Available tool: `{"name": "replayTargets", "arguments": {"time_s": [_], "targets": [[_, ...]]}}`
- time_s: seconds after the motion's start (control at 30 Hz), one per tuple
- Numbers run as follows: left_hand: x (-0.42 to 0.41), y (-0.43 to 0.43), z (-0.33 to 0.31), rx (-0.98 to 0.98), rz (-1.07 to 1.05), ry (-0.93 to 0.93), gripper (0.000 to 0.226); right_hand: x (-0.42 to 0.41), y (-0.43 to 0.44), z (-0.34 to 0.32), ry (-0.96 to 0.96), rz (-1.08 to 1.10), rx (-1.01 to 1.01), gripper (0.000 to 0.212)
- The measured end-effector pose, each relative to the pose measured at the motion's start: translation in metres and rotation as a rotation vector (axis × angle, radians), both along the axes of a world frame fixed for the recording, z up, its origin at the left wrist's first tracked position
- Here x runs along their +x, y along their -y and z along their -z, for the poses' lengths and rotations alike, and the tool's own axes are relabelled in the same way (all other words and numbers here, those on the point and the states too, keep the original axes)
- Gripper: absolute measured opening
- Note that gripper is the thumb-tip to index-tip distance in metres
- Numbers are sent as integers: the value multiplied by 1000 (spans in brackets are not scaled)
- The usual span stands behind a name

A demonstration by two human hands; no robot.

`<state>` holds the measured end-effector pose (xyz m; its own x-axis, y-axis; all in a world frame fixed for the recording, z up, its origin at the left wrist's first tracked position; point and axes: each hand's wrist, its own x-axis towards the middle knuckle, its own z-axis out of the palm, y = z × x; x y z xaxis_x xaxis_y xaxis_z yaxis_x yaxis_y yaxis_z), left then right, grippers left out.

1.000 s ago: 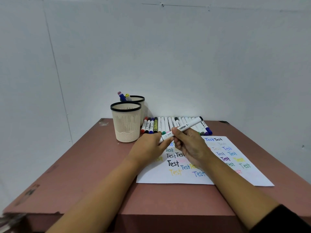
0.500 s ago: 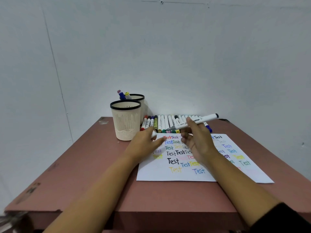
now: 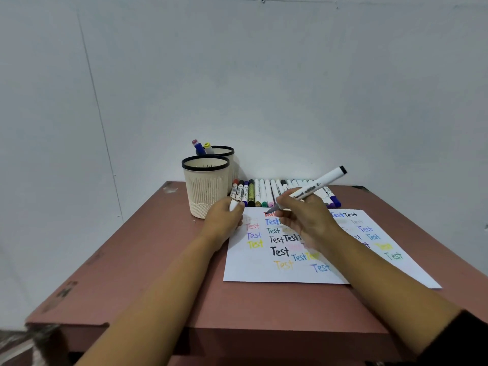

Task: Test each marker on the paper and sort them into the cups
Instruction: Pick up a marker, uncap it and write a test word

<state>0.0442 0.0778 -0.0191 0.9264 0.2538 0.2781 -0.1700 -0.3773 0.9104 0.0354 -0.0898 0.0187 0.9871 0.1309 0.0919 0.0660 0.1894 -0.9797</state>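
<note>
Entry: marker (image 3: 317,186) on paper (image 3: 264,272).
Held in right hand (image 3: 310,221), tip at paper's far edge; left hand (image 3: 223,223) clasps white cap (image 3: 233,205).

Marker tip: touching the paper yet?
Cannot tell. Head view: the tip of the marker sits over the top edge of the paper, but the angle shows neither contact nor gap.

Soft, even, cool light, moderately bright. Shadows are faint: a weak one lies on the wall (image 3: 264,101) behind the 2 cups (image 3: 205,191). Wide-angle bending splays the table (image 3: 148,260) edges. The bottom-left corner smears into blur; writing on the paper (image 3: 253,270) looks slightly soft.
</note>
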Motion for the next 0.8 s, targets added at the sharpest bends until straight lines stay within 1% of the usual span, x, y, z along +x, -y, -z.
{"name": "replayTargets", "arguments": {"time_s": [0.13, 0.27, 0.33, 0.47, 0.63, 0.8], "targets": [[0, -1, 0, 3, 1, 0, 19, -13, -16, 12, -38, -44, -4, 21], [0, 0, -1, 15, 0, 5, 20, -23, -20, 23, 37, 41, -173, 20], [0, -1, 0, 17, -1, 5, 21, -25, -21, 24, 78, 49, -239, 20], [1, -1, 1, 29, -5, 6, 21, -29, -22, 25, 87, 24, -244, 31], [0, -1, 0, 26, 8, 6, 21, -31, -24, 26, 122, -22, -323, 24], [0, -1, 1, 28, 8, 15, 21, -30, -27, 30, 135, 32, -352, 22]]}}
